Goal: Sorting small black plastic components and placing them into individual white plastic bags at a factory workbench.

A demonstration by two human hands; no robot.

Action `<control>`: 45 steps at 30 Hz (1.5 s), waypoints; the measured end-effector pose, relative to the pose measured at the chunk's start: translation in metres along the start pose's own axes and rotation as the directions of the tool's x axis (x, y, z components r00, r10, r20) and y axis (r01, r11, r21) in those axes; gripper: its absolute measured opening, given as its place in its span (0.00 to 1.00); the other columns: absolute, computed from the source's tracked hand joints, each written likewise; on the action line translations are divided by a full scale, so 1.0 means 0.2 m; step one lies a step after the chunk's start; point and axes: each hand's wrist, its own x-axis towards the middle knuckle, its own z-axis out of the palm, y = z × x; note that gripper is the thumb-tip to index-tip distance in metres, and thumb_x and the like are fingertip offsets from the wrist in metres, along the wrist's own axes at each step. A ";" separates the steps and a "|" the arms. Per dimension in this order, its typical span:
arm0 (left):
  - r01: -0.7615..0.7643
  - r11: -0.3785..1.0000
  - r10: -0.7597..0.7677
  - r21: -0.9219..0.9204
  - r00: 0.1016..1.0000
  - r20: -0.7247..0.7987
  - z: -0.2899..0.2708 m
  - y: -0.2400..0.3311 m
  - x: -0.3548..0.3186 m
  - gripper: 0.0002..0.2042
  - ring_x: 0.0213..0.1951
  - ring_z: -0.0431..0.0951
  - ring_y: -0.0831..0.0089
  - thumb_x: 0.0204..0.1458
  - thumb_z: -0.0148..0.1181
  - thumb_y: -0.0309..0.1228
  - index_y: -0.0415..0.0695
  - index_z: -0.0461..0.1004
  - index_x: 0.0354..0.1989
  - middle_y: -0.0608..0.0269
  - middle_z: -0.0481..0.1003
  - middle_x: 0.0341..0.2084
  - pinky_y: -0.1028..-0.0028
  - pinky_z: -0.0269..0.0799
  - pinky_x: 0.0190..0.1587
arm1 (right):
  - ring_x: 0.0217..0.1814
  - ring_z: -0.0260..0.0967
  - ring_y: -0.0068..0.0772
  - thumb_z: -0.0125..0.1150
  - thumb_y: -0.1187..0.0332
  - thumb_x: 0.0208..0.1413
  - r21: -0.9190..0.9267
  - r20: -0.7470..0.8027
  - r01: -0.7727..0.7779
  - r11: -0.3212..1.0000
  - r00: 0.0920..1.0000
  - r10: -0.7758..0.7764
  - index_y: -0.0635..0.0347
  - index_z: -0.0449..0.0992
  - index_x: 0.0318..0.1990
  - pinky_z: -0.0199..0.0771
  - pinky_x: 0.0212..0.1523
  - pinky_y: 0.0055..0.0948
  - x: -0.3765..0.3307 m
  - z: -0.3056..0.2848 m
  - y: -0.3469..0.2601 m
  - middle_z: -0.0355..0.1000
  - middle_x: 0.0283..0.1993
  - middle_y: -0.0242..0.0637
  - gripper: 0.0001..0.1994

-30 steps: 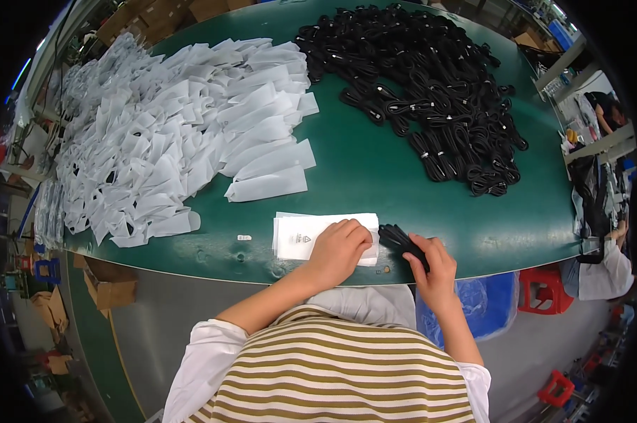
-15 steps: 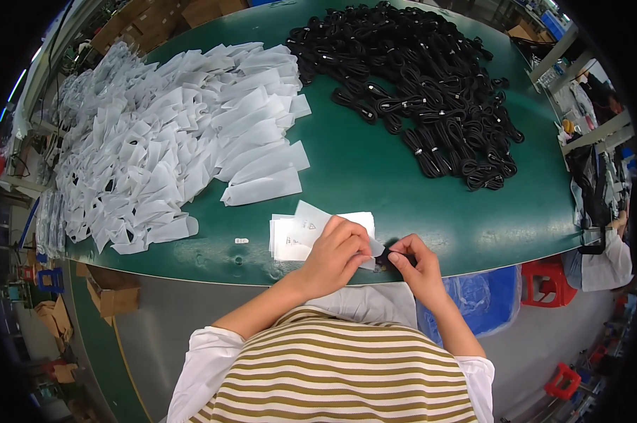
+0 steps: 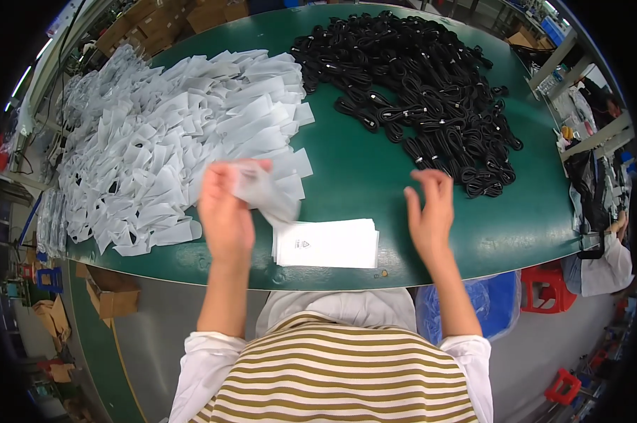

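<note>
My left hand (image 3: 227, 208) is closed on a translucent white pouch (image 3: 268, 194), smeared by motion, above the near edge of a heap of similar white pouches (image 3: 163, 134). On the right, my right hand (image 3: 431, 211) is raised with its fingers apart and nothing in them. Just past its fingertips lies a large pile of black bundled cables (image 3: 431, 92). Between my arms rests a stack of white paper sheets (image 3: 332, 244) with small print on the top one.
The pouches, cables and papers lie on a green table (image 3: 361, 183) with a curved near edge. A blue bin (image 3: 484, 299) lined with clear plastic and a red stool (image 3: 547, 290) stand below on the right. A cardboard box (image 3: 113, 292) sits low on the left.
My hands have moved apart from over the paper stack. The left has carried the pouch up and left toward the pouch heap; the right has let go and moved toward the cables.
</note>
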 end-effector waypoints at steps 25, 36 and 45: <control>-0.304 0.609 -0.218 0.733 0.824 0.523 0.24 -0.45 -0.42 0.05 0.29 0.71 0.64 0.51 0.63 0.25 0.41 0.72 0.32 0.60 0.72 0.29 0.67 0.68 0.40 | 0.32 0.69 0.47 0.62 0.75 0.52 -0.024 0.235 0.120 0.993 0.966 -0.111 0.63 0.71 0.37 0.69 0.31 0.41 -0.16 -0.11 0.08 0.68 0.35 0.43 0.07; -0.012 0.735 -0.356 0.678 0.844 0.402 0.22 -0.44 -0.40 0.03 0.32 0.73 0.67 0.54 0.58 0.19 0.38 0.71 0.34 0.60 0.73 0.30 0.74 0.71 0.36 | 0.30 0.70 0.45 0.65 0.76 0.49 0.027 0.434 0.314 0.949 0.851 -0.294 0.63 0.74 0.41 0.72 0.30 0.37 -0.30 -0.34 -0.09 0.69 0.35 0.42 0.12; -0.392 0.750 -0.102 0.533 0.727 0.679 0.22 -0.38 -0.39 0.04 0.39 0.74 0.68 0.52 0.59 0.18 0.38 0.71 0.34 0.57 0.74 0.36 0.73 0.72 0.40 | 0.22 0.60 0.20 0.59 0.70 0.60 0.338 0.707 -0.686 0.645 0.637 0.307 0.63 0.74 0.40 0.61 0.23 0.22 -0.33 -0.26 -0.09 0.67 0.26 0.32 0.05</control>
